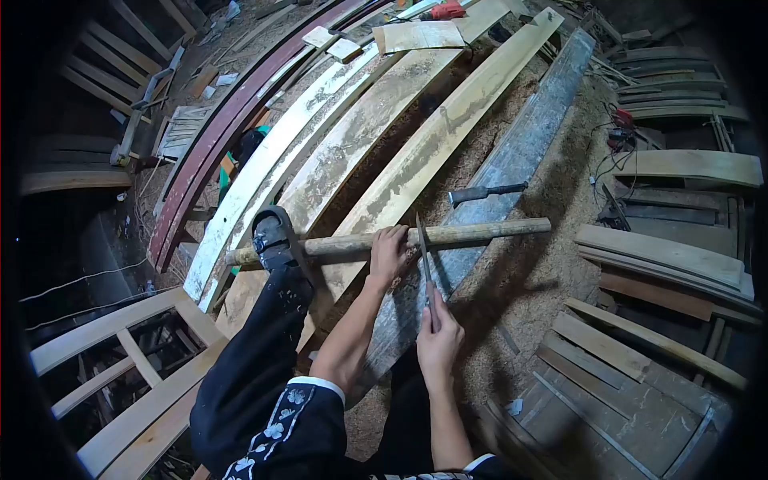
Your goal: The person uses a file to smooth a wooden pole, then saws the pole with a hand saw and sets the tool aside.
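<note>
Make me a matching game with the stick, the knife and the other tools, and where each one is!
Things:
1. wooden pole
2. long blade
3. dark-handled chisel
4. red tool

Places:
A. lying by itself on the grey plank
B. held in the right hand, edge against the pole
C. far off, at the top edge of the view
D. pinned under the sandal and gripped by the left hand

Pairs: 1-D, 2-B, 3-A, 4-C
</note>
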Tool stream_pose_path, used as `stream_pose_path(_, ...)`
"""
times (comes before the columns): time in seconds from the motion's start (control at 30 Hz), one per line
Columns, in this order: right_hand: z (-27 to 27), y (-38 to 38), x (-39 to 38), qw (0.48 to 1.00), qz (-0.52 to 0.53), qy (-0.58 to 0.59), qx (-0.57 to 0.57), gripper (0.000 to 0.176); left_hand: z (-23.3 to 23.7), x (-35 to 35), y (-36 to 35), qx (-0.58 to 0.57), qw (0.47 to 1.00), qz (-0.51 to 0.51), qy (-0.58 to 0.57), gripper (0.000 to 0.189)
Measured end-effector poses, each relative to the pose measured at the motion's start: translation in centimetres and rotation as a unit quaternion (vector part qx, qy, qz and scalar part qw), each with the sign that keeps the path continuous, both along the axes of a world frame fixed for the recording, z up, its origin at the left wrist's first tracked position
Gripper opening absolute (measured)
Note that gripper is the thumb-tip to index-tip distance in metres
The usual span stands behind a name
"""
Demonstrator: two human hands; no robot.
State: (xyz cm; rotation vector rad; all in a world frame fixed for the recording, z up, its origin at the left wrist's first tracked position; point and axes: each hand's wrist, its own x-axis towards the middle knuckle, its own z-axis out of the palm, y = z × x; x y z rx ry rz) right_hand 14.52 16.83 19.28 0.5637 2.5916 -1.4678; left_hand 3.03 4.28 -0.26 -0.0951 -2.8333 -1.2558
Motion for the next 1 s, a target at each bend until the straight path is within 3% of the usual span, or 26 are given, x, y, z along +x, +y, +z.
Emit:
stream_pose_path(0.1, 0.3, 1.2, 0.8, 0.999, 0.009, -0.023, 0.029, 0.041, 0.2, 0.3, 0.0, -0.005, 1.0, -0.005, -0.006, 0.043)
stream_pose_path(0.33, -2.6, 0.7, 2.1, 0.997, 0.031, 0.073, 0.026, 0.041, -0.7, 0.8, 0.3, 0.008, 1.0, 0.001, 0.028, 0.049)
stream_pose_path(0.4, -2.4, -0.3, 0.6, 0.997, 0.018, 0.017, 0.072, 0.041, -0.5, 0.5, 0.5, 0.013, 0.999, 0.005, 0.046, 0.051)
stream_pose_path(0.43, -6.1, 0.1, -1.4, 0.998, 0.013, 0.04, 0.039, 0.041, 0.0, 1.0, 0.4, 0.016, 0.998, 0.002, 0.062, 0.052)
stream_pose_path(0.47, -5.8, 0.1, -1.5, 1.0, -0.001, 0.017, 0.017, 0.041, 2.2, 0.5, -0.1, 0.035, 0.999, -0.007, -0.021, 0.056)
stream_pose_path(0.5, -5.9, -0.6, -3.0, 1.0, -0.012, 0.008, -0.009, 0.041, 2.5, -0.1, -0.4, 0.07, 0.997, -0.012, 0.032, 0.056)
stream_pose_path(0.53, -6.5, -0.5, -2.4, 0.997, 0.017, 0.068, 0.043, 0.041, 2.2, -1.3, -0.9, 0.061, 0.998, -0.024, -0.018, 0.053)
stream_pose_path(0.57, -6.6, -0.3, -0.8, 0.998, 0.014, 0.05, 0.035, 0.041, 1.9, 0.2, -0.8, 0.061, 0.993, -0.045, -0.095, 0.049)
stream_pose_path(0.6, -5.2, 0.2, 1.1, 0.998, 0.013, 0.041, 0.049, 0.04, -0.4, 0.5, -0.3, 0.051, 0.995, -0.003, 0.09, 0.046)
stream_pose_path(0.63, -4.3, 0.4, 1.6, 0.997, 0.023, 0.05, 0.056, 0.04, -0.4, -0.6, -0.3, 0.052, 0.994, 0.003, 0.1, 0.046)
stream_pose_path(0.7, -3.1, 0.6, 2.4, 0.998, 0.021, 0.047, 0.036, 0.04, -0.4, 0.3, -0.4, 0.044, 0.999, -0.004, 0.022, 0.044)
stream_pose_path(0.9, -3.4, 1.2, 3.1, 0.997, 0.011, 0.028, 0.068, 0.041, -1.0, 0.7, -0.2, 0.016, 0.999, -0.013, 0.038, 0.046)
stream_pose_path(0.97, -4.2, 1.6, 4.2, 1.0, -0.01, 0.013, -0.02, 0.041, -0.2, 1.1, -0.4, 0.039, 0.999, -0.022, -0.007, 0.049)
stream_pose_path(1.0, -3.7, 1.8, 4.0, 1.0, 0.013, 0.022, -0.002, 0.043, -0.2, 1.1, -0.6, 0.035, 0.999, -0.03, 0.015, 0.05)
